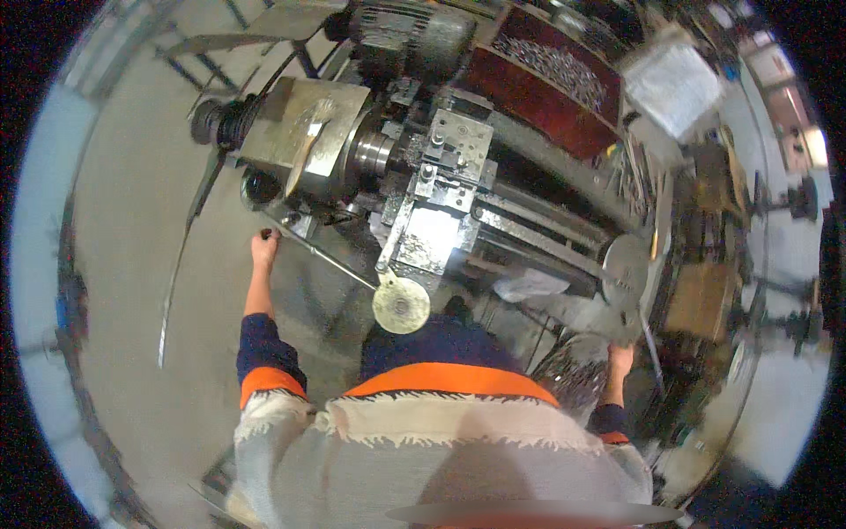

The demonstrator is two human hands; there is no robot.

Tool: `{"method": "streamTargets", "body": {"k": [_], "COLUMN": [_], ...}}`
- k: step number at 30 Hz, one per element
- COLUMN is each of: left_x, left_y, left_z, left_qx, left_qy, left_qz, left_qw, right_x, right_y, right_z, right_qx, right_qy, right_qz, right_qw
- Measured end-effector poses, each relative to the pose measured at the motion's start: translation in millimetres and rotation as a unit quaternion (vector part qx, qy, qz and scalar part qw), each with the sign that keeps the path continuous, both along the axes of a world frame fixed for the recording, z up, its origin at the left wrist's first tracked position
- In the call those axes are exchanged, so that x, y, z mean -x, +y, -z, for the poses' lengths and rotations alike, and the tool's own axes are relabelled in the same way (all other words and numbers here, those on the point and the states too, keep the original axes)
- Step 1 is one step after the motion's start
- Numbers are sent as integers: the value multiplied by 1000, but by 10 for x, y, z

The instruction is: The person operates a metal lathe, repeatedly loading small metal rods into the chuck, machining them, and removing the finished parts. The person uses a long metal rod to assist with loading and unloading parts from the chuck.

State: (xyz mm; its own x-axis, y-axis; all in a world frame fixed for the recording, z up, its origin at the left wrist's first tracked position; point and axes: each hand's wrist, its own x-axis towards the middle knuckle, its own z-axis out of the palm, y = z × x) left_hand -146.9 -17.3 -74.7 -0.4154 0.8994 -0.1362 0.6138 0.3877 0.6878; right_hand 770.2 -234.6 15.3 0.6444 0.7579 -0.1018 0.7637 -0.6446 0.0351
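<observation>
A small metal lathe stands before me, with a boxy headstock (pixel 300 128) on the left and a bright round spindle nose (pixel 372 152) facing the tool block (pixel 458 141). My left hand (pixel 263 248) is closed in a fist below the headstock, beside the upper end of a long steel lever rod (pixel 330 260). A small dark thing shows at its fingers; its kind is unclear. My right hand (pixel 620 357) is closed just under a grey round plate (pixel 627 264) at the lathe's right end, and what it grips is hidden. A pale round disc (pixel 401 304) sits close to my waist.
Behind the lathe lies a dark red tray (pixel 546 110) heaped with small metal pieces. A motor (pixel 410 40) stands at the back. Long thin rods (pixel 630 176) and a whitish bag (pixel 674 88) are at the right. A thin bar (pixel 181 282) juts out leftward.
</observation>
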Motion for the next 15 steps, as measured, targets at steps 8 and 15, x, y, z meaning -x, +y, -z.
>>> {"method": "streamTargets", "body": {"k": [8, 15], "left_x": [-36, -385], "left_y": [709, 823], "left_z": [217, 1464], "left_qx": [125, 73], "left_qy": [202, 299], "left_qz": [134, -114], "left_qw": [962, 944], "right_x": [1227, 1859], "right_y": [-166, 32], "right_z": [249, -26], "right_qx": [90, 28], "right_qy": [79, 92], "right_qz": [82, 59], "right_qw": [989, 994]}}
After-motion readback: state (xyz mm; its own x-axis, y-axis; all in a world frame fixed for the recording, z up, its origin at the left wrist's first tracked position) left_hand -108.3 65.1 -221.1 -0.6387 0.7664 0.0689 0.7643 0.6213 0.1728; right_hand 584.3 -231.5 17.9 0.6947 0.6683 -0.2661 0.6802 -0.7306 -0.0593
